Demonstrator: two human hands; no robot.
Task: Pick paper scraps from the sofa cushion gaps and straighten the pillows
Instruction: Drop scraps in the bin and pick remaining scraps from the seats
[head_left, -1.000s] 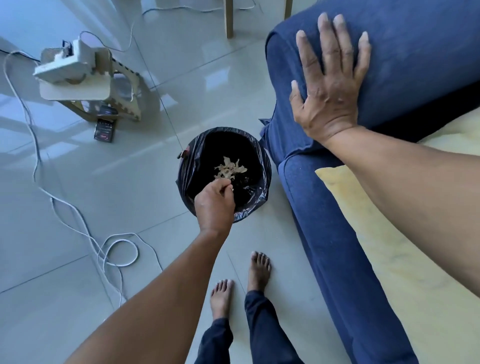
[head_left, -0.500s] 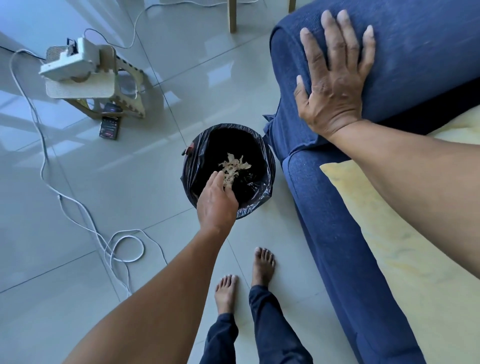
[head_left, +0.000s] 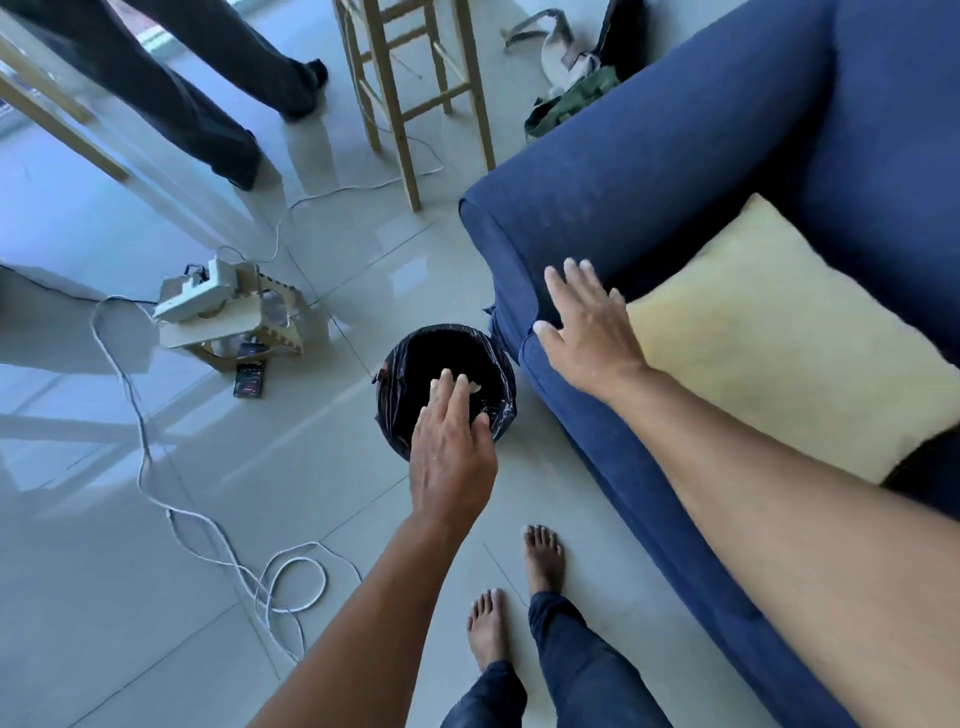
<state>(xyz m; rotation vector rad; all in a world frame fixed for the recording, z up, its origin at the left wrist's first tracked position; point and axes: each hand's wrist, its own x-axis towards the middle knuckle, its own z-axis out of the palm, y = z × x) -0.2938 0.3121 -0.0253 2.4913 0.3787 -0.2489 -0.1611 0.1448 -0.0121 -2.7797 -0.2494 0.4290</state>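
The tiled floor (head_left: 156, 519) spreads under my bare feet (head_left: 543, 558), pale and glossy. To my right stands the blue sofa (head_left: 675, 171), its armrest nearest the middle of the view, and a pale yellow pillow (head_left: 779, 332) lies flat on its seat, pushed up against the armrest. A second person's dark trouser legs (head_left: 197, 98) stand at the far left, beside the legs of a wooden stool (head_left: 410, 78). A small pale step stool (head_left: 234, 312) carries a white power strip, and a white cable (head_left: 171, 499) snakes from it across the floor into a loop near me. The bin (head_left: 400, 384), lined with a black bag, sits on the floor just beside the sofa's front corner. My right hand (head_left: 592, 332) rests with fingers spread on the sofa where armrest meets seat, its grip open, touching fabric only. My left hand (head_left: 449, 447) hovers over the bin's mouth, fingers straight, its grip open and holding nothing. The paper scraps (head_left: 470, 385) lie inside the bin, showing just past my left fingertips.
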